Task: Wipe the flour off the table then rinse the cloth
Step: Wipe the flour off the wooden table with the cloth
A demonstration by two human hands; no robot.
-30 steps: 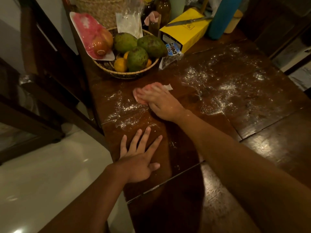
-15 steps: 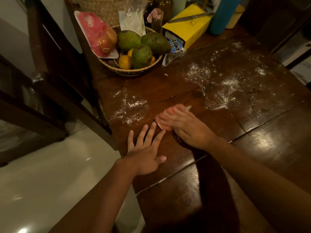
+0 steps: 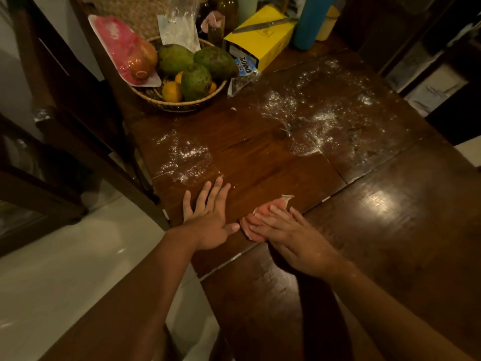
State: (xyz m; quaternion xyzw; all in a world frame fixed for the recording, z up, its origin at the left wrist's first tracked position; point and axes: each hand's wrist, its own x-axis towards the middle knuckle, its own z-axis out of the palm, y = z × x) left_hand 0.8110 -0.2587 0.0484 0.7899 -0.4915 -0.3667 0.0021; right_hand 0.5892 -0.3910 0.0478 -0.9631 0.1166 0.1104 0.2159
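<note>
Dark wooden table (image 3: 260, 157): flour (image 3: 299, 121) lies beyond both your hands. Your right hand (image 3: 291, 235) presses the pink cloth (image 3: 276, 204) flat, fingers straight. Your left hand (image 3: 208, 220) rests spread just beside it.

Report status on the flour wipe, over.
Left hand flat on table; right hand pressing cloth flat. Two flour patches unwiped: one ahead of left hand, bigger one far right. A packet near its edge.

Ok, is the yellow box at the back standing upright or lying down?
Lying down: the yellow box rests on its broad side, a knife flat on top.
</note>
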